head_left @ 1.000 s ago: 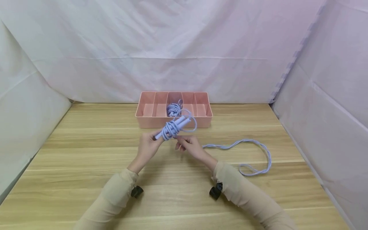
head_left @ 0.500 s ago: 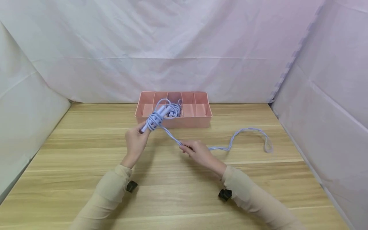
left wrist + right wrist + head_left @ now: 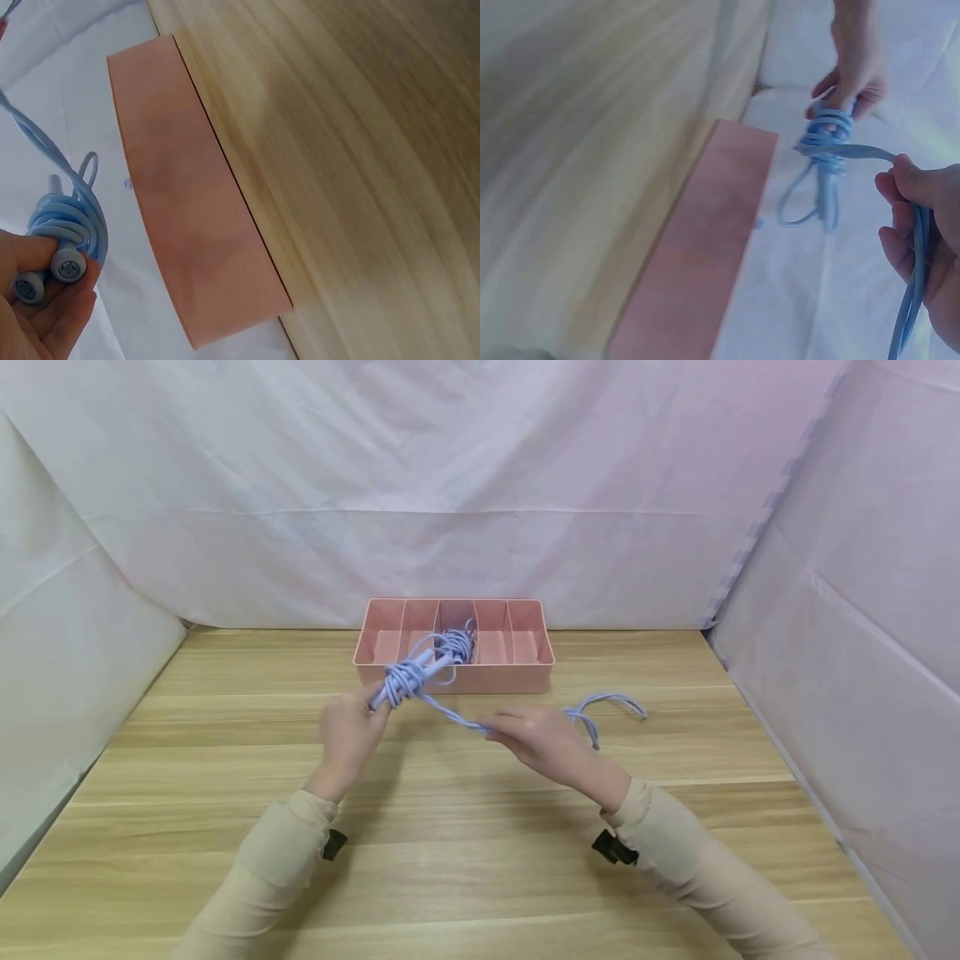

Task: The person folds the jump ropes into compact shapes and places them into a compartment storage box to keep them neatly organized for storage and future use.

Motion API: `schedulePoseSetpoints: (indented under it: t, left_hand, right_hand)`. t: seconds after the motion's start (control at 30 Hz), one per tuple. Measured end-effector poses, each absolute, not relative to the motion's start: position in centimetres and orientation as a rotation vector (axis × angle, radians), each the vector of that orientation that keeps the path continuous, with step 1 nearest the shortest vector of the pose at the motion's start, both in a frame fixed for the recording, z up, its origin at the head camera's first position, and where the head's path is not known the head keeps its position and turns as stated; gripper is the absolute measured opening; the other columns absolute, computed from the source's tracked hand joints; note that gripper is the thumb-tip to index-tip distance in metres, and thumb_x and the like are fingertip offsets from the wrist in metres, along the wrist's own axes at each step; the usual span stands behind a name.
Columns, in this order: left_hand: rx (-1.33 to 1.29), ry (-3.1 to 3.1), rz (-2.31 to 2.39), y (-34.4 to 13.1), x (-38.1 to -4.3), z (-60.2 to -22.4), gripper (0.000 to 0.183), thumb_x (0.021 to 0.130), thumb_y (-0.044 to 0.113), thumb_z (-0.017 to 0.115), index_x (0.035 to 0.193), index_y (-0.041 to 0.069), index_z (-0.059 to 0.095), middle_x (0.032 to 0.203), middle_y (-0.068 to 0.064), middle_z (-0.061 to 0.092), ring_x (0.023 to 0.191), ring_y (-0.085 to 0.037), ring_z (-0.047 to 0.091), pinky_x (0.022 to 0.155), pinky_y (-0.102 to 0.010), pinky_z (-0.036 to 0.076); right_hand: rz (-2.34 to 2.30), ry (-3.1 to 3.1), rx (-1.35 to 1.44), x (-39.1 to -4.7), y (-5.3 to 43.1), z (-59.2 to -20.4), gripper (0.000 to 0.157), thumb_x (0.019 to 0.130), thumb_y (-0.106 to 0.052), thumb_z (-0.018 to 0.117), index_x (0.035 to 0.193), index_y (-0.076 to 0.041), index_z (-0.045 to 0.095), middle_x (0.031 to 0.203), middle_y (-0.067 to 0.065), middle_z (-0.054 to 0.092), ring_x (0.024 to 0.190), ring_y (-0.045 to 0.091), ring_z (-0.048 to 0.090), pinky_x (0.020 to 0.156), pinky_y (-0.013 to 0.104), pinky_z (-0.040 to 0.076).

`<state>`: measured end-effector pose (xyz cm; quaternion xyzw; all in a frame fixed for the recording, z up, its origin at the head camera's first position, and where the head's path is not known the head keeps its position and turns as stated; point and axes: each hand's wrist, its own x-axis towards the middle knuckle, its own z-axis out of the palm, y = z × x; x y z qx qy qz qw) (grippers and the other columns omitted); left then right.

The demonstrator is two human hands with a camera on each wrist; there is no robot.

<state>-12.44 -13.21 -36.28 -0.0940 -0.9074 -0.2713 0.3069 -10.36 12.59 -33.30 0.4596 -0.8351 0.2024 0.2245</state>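
Observation:
A light blue jump rope (image 3: 406,682) has its cord wound several times round its two handles. My left hand (image 3: 351,732) grips the handles near their lower ends; in the left wrist view the round end caps (image 3: 69,265) show between thumb and fingers. From the winding, a doubled stretch of cord (image 3: 453,717) runs to my right hand (image 3: 542,742), which pinches it between thumb and fingers. Beyond that hand a loose tail of cord (image 3: 592,710) hangs to the right. The right wrist view shows the cord passing through the right hand (image 3: 930,225).
A pink box (image 3: 517,679) with several compartments stands at the back of the wooden table (image 3: 465,877). Another wound blue jump rope (image 3: 459,643) lies in its middle compartment. White cloth (image 3: 420,460) hangs behind and at both sides.
My left hand has moved left with the wound handles. My right hand has taken hold of the cord and moved right, drawing it away from the winding; the tail has shortened and lifted.

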Motion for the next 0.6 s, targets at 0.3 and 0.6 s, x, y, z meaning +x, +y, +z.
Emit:
schedulePoseSetpoints:
  t: [0.3, 0.6]
  left_hand:
    - [-0.618, -2.530, -0.455, -11.5, -11.2, -36.3, 0.014, 0.072, 0.009, 0.072, 0.086, 0.006, 0.068, 0.059, -0.007, 0.063, 0.041, -0.015, 0.046, 0.037, -0.026, 0.033]
    - [-0.989, -2.443, -0.493, -10.6, -9.9, -35.9, 0.020, 0.069, 0.011, 0.076, 0.088, 0.009, 0.070, 0.078, -0.005, 0.071, 0.060, -0.020, 0.065, 0.045, -0.029, 0.046]
  right_hand:
    - [0.427, -2.122, 1.339, -11.3, 11.7, -29.1, 0.013, 0.077, -0.007, 0.070, 0.089, -0.008, 0.071, 0.077, -0.001, 0.065, 0.069, 0.011, 0.057, 0.061, 0.020, 0.050]
    - [0.570, -2.135, 1.350, -13.8, 12.8, -28.5, 0.010, 0.075, -0.007, 0.071, 0.085, -0.007, 0.070, 0.079, 0.001, 0.068, 0.074, 0.014, 0.062, 0.069, 0.027, 0.052]
